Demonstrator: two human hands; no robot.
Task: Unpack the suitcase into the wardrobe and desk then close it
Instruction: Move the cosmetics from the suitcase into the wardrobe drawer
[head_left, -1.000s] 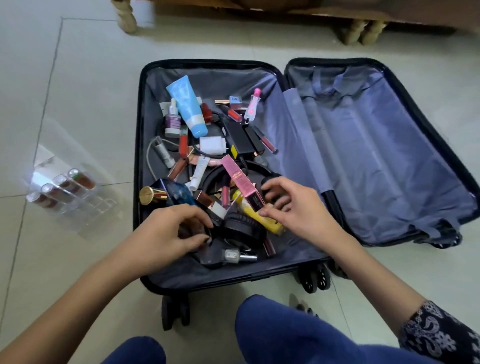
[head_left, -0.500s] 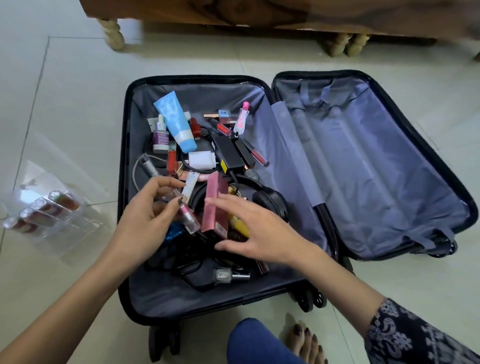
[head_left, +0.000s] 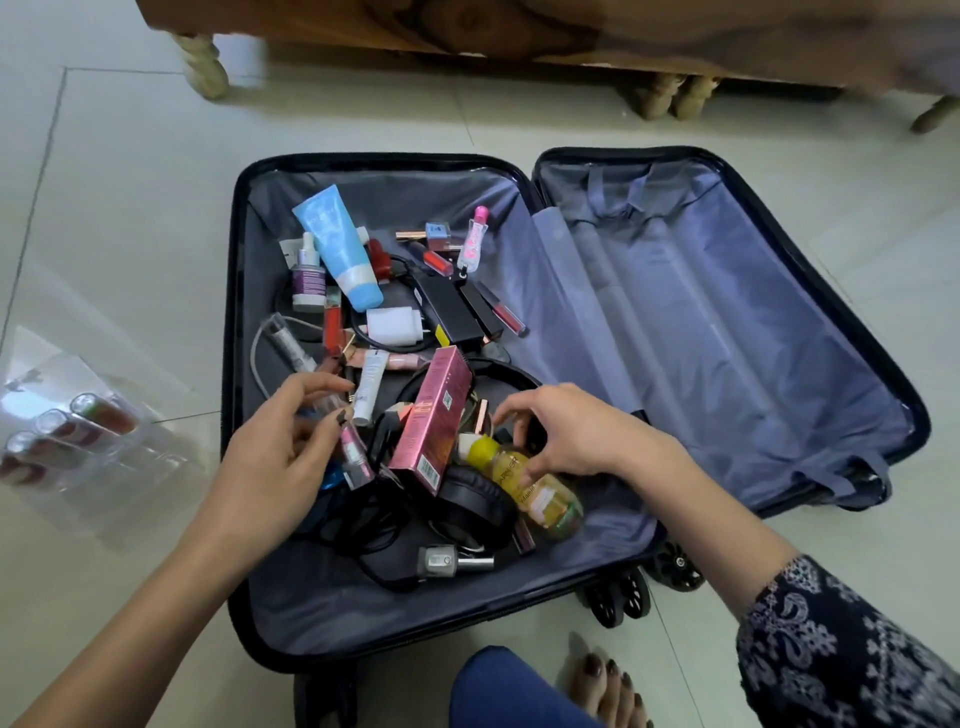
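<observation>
Pale floor tiles carry the open suitcase (head_left: 363, 158), its left half heaped with cosmetics. Toward that half's near edge, the left hand (head_left: 275, 462) pinches a small pink tube (head_left: 357, 460) between thumb and fingers. Just right of a pink box (head_left: 431, 421), the right hand (head_left: 571, 439) curls its fingers over a yellow bottle (head_left: 545, 499); I cannot tell whether they grip it.

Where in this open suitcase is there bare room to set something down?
The right half is all bare lining. In the left half, bare strips run between the nail polish bottle and the near rim, and beyond the blue tube. Around the pink box and headphones it is crowded.
</observation>
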